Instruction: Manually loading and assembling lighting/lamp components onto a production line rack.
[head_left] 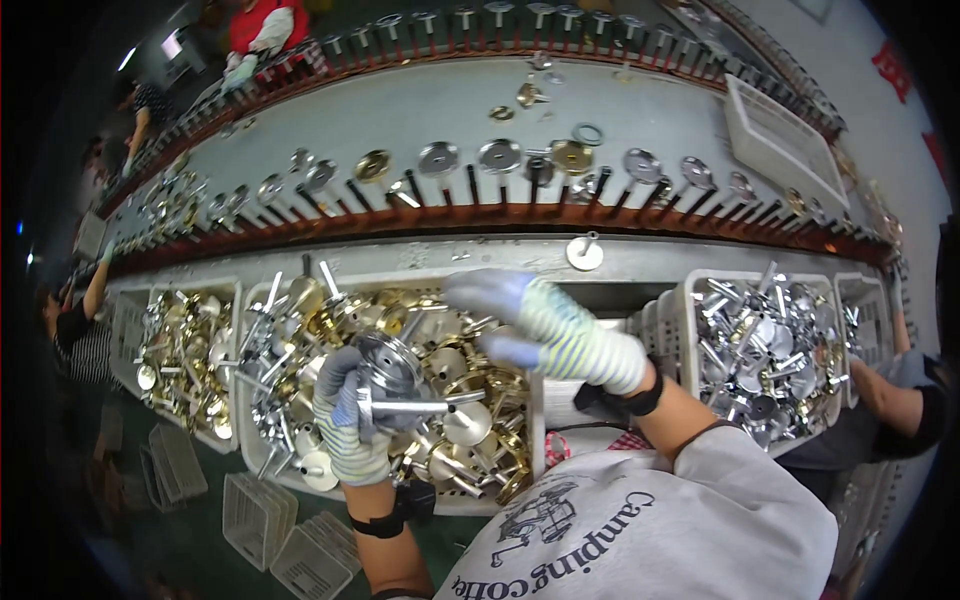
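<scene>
In a striped glove, my left hand (352,420) is closed round a silver metal disc with a stem (395,372); more than one such piece may be in the grip. It is over a white plastic basket (262,440) heaped with gold and silver disc-and-stem parts (465,425). My right hand (565,330), gloved alike, is stretched out above the basket's right side. Its fingers are extended and somewhat blurred, with nothing seen in them. Just beyond it, a single pale disc with a short stem (585,253) lies on the metal ledge.
A row of upright dark pegs (473,185), some bearing discs, runs along a brown rail. More part-filled baskets stand left (228,300) and right (690,300). An empty white tray (745,125) rests on the table. Co-workers (268,30) are at the edges. Stacked crates (258,515) sit on the floor.
</scene>
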